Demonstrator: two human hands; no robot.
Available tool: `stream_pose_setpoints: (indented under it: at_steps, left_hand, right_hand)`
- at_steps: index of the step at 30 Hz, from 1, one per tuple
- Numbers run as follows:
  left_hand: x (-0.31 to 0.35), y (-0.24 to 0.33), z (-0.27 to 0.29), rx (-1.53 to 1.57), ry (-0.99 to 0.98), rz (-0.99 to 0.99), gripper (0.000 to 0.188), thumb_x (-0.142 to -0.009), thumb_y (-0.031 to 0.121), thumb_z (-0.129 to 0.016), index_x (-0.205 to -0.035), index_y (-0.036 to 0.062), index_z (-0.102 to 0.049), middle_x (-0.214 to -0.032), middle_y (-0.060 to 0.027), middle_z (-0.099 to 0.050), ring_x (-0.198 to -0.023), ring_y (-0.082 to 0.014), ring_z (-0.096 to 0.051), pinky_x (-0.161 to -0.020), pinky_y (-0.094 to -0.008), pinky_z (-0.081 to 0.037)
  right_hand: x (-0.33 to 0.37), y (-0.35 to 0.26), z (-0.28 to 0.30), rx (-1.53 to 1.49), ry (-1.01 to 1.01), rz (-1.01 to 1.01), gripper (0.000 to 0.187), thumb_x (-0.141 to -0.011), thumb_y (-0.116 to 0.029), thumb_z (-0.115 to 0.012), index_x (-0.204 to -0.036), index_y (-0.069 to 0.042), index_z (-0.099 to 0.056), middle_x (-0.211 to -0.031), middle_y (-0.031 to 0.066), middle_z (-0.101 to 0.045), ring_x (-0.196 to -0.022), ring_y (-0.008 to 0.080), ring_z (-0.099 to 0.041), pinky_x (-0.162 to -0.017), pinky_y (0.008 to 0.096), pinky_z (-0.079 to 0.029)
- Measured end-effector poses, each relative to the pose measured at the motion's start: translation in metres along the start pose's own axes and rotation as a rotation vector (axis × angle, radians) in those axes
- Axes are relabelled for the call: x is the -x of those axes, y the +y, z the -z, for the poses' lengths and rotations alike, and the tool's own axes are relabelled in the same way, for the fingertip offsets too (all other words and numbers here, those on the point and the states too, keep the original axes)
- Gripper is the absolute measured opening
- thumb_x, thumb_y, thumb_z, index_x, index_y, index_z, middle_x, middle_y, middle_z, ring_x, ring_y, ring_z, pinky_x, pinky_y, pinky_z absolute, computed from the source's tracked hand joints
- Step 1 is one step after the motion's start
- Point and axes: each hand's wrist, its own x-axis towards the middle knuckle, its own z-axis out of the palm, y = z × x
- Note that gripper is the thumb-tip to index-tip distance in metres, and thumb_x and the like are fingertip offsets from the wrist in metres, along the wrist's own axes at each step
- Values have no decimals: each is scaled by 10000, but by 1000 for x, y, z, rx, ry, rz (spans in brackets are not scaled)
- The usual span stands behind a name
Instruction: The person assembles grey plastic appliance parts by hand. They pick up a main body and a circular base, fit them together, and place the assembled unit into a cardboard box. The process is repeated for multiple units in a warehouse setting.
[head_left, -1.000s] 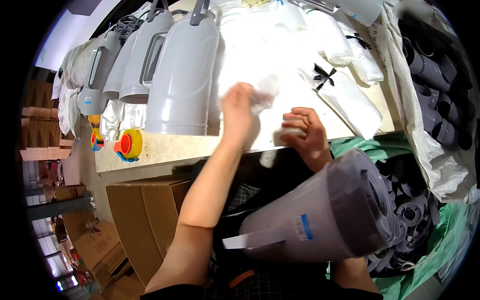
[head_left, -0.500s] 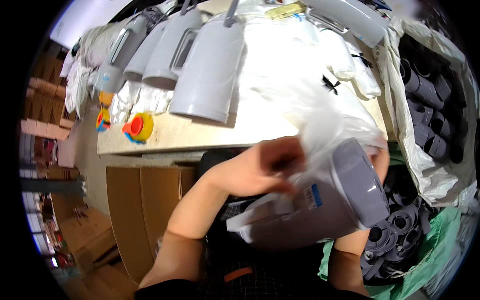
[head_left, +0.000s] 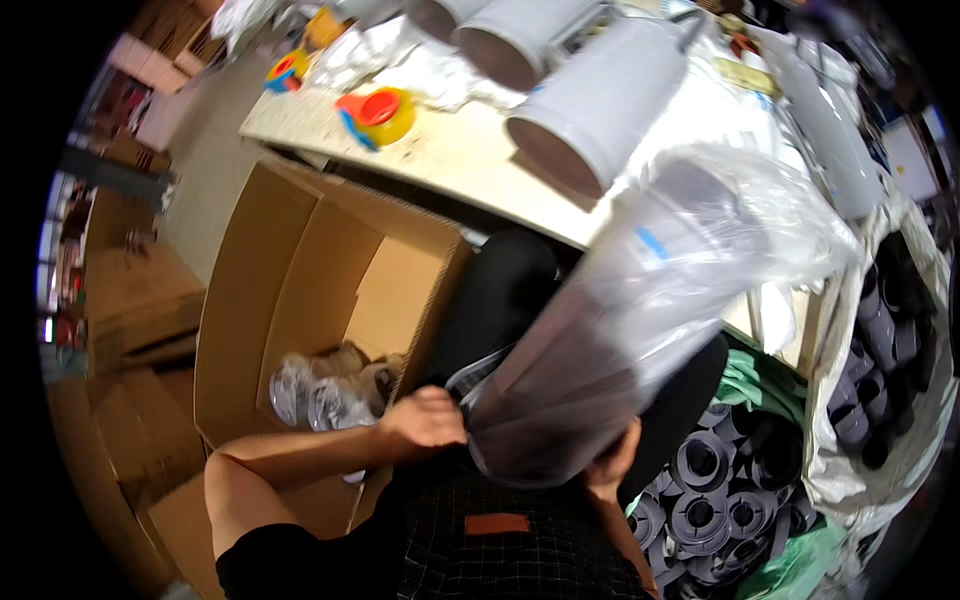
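Here's the worktop [head_left: 470,165], stretching across the top, grey shells [head_left: 605,110] lying along it; the open carton [head_left: 330,235] gapes on the left, and a white sack [head_left: 835,465] and a green sack [head_left: 800,565] of grey rings [head_left: 700,515] crowd in on the right. Centre stage, the grey jug [head_left: 590,350] leans over the person's lap, wrapped in a clear bag [head_left: 800,215] whose slack end flares out past the worktop's near edge. Down at the low end, the hands: the left hand [head_left: 425,417] has its fingers curled right at the bag's edge, though blur means I can't tell whether it pinches the film; the right hand [head_left: 612,462] cups up against the opposite side, some fingers hidden, its hold unclear. Here's the danger: with both hands low, the top-heavy lean could tip the jug sideways, and slick film could let it slide. A hard tug could split the bag, too, or that loose end could snag on a shell. Further off, a yellow tape dispenser [head_left: 385,115] sits near the worktop's edge, and smallest of all, a blue label [head_left: 650,243] shows through the film.
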Motion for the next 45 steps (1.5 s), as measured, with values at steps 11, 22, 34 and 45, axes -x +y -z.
stream_pose_setpoints:
  at_steps: [11,22,34,45]
  left_hand:
    - [29,45,-40,-18,-190,548,284,-1026,238,-539,-1196,23,-610,-1151,-151,-656,-1008,-281,-671,-871,-403,-570]
    - [49,-46,35,1034,1075,1407,442,-1083,376,-427,-727,129,-513,-572,25,-441,-496,-113,-400,-491,-281,-321]
    - [112,-100,-30,186,1067,1274,442,-947,94,-645,-1327,4,-438,-1217,-122,-503,-1122,-226,-494,-1000,-358,-421]
    - [-150,-66,78,793,240,488,662,-821,488,-806,-1179,-48,-655,-1131,-86,-681,-1050,-170,-618,-954,-340,-479]
  right_hand:
    - [-100,-106,-144,-499,-892,-153,402,-938,-143,-735,-1298,-6,-622,-1178,102,-697,-1045,181,-673,-955,328,-533]
    - [-238,-94,-127,963,-370,793,1126,-561,-204,-952,-1523,-98,-378,-1509,221,-412,-1375,423,-419,-1138,575,-327]
    - [-299,-135,-77,690,-397,649,1122,-527,-275,-951,-1488,-57,-414,-1413,204,-518,-1291,377,-515,-1080,458,-424]
    - [-100,6,64,-460,-810,-484,774,-842,-183,-772,-1511,-11,-423,-1431,156,-547,-1336,278,-513,-1120,395,-433]
